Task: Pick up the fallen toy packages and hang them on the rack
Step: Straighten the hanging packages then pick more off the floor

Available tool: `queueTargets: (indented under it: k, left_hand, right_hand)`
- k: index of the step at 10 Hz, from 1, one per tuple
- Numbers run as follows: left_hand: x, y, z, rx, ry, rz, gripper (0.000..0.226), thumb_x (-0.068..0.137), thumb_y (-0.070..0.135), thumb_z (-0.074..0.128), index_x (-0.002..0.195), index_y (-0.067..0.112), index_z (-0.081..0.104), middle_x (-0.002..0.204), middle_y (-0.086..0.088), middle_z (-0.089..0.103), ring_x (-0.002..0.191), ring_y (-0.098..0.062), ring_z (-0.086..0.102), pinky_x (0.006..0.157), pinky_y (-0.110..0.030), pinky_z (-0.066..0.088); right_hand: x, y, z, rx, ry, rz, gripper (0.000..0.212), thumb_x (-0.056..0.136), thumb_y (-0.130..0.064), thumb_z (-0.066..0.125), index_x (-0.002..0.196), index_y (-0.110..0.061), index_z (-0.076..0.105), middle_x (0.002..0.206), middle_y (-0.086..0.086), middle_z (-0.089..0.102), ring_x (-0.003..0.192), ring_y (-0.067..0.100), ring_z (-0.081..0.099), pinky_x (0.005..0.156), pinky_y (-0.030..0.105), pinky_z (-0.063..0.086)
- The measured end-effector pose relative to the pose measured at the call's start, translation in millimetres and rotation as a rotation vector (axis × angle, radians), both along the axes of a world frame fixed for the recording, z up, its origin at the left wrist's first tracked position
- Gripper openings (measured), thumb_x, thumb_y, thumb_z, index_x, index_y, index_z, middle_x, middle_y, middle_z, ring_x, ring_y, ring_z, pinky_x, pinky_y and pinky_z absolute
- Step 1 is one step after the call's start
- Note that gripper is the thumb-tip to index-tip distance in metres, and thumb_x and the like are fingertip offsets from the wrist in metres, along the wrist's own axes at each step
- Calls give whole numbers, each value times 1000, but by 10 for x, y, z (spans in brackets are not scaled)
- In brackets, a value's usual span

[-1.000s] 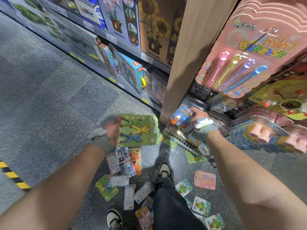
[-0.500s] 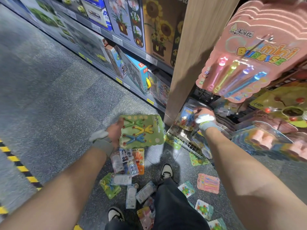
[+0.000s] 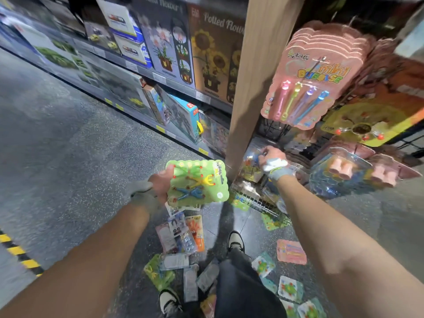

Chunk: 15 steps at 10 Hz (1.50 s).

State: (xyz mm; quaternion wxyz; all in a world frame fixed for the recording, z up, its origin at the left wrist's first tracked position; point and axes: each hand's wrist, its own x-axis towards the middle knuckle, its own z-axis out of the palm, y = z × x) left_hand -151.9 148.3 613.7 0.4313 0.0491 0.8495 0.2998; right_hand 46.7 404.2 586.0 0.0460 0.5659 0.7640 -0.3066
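Two hands: both are reaching forward, each arm wearing a grey band at the wrist.
Left hand [image 3: 160,185]: is gripping the green package [image 3: 198,183] by its left edge, thumb lying over the top corner, and is holding it face up above the floor.
Green package: is showing green, yellow and blue X-shaped toys under clear plastic.
Right hand [image 3: 271,158]: is reaching low into the rack [image 3: 273,129], just right of the wooden post [image 3: 259,76], with fingers curling on a clear package [image 3: 250,160]; blur is hiding what is inside it and whether it is sitting on a hook.
Rack: pink bubble-wand packages [image 3: 316,76] are hanging in a thick stack near the top, and packages with pink cups [image 3: 339,171] are hanging lower, to the right of the right hand.
Wire basket [image 3: 254,199]: is sitting at the foot of the rack, below the right hand.
Floor [image 3: 68,157]: many packages are lying scattered around the person's shoes [image 3: 235,241], with a pile [image 3: 181,235] below the left hand and a pink package [image 3: 291,251] further right.
Shelves: large boxes are standing in rows left of the post, among them a sunflower box [image 3: 215,60].
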Motion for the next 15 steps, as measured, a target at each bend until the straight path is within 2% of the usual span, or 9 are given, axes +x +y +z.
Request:
queueTargets:
  k: [2,3,5,7,9,10,12,13,15]
  left_hand:
    - [122,95,495,71,16,180,53,100,45,48,124,0,58,124,-16,63,106,-30,63,87,-25,53]
    - [86,85,485,199,-107,53,61,96,55,46,125,2,57,125,-23,62,89,-27,62,87,-43,53]
    - [329,413,974,118,27,136,43,105,29,41,87,-8,55,116,-18,63,101,-28,60,78,-37,43]
    - [447,516,1321,413,-154,-43,33,100,48,43,80,23,50,66,1,61,72,-24,53,66,-31,45]
    - [832,738,2049,504,-103,-48,31,102,21,44,124,4,59,119,-5,67,108,-14,64,78,-22,45]
    - [839,916,2082,537,-110,-162,28,104,36,40,94,17,58,52,13,66,46,3,60,43,-17,46]
    - [969,1067,2496,652,-22,-333,64,101,49,41,130,-7,52,122,-32,60,64,-21,54,67,-33,49]
    - [1144,1098,2752,558,140,-499,55,105,46,29,113,0,58,111,-16,64,84,-26,55,76,-33,46]
    - [1342,1249,2942,529,216,-625,59,105,44,30,81,2,63,55,-4,65,47,-13,58,47,-20,44]
  right_hand:
    - [16,-505,518,-93,64,24,9,95,-15,49,93,-17,57,90,1,52,87,19,50,73,30,41]
    - [71,-614,446,-192,219,-86,25,95,-37,51,87,-15,61,87,4,64,86,23,61,87,39,50]
    - [391,-755,768,-273,348,-152,42,67,-57,63,80,-19,73,81,4,75,82,29,73,78,49,59]
    - [709,-866,1537,-130,492,-232,11,88,-28,69,81,-20,72,63,-7,60,56,11,50,51,23,43]
    - [949,-708,2281,0,556,-295,14,93,-26,62,99,-16,69,70,-2,57,54,12,42,46,22,34]
    - [1010,-549,2476,32,573,-319,15,87,-34,67,97,-24,70,83,1,70,64,18,54,59,33,51]
    - [1213,-147,2993,181,556,-332,21,77,-46,65,81,-26,72,81,-1,71,76,23,63,72,37,54]
    - [1285,-74,3309,277,537,-296,16,86,-35,65,73,-27,62,83,-2,67,89,26,65,88,43,55]
    - [1575,-148,3849,397,502,-253,40,86,-37,69,120,-16,66,118,1,67,103,21,63,94,41,52]
